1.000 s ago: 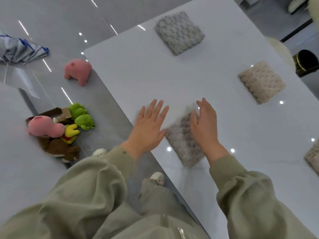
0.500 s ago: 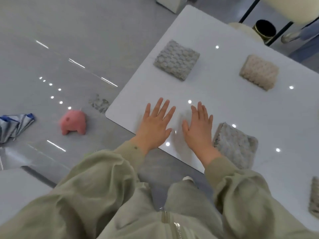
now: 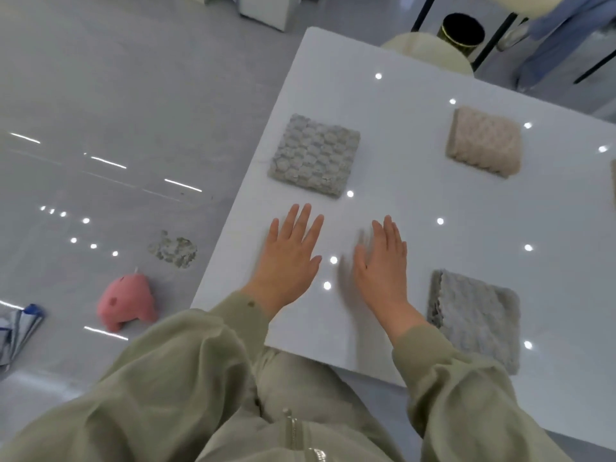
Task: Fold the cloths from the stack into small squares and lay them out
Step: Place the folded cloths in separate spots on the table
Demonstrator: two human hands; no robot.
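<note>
Head camera, looking down: a person in olive sleeves stands at the near left corner of a white table (image 3: 416, 195). The left hand (image 3: 290, 258) and right hand (image 3: 383, 265) are side by side over bare tabletop, palms down. Their fingers are straight and slightly spread, holding nothing. Whether they press on the surface cannot be told.

Three cloths lie folded into squares, well apart. The nearest grey cloth (image 3: 476, 318) sits at the near edge, just to the right of the right wrist, so the right hand is nearer to it and nothing lies between. A checked grey cloth (image 3: 315, 160) lies beyond the left fingertips by the left edge. A beige cloth (image 3: 485, 141) lies toward the far edge.

The stack is out of view, so fetching the next cloth probably means reaching out of frame. On the floor to the left lie a pink soft toy (image 3: 128, 301) and a small greyish cloth (image 3: 173, 250).
</note>
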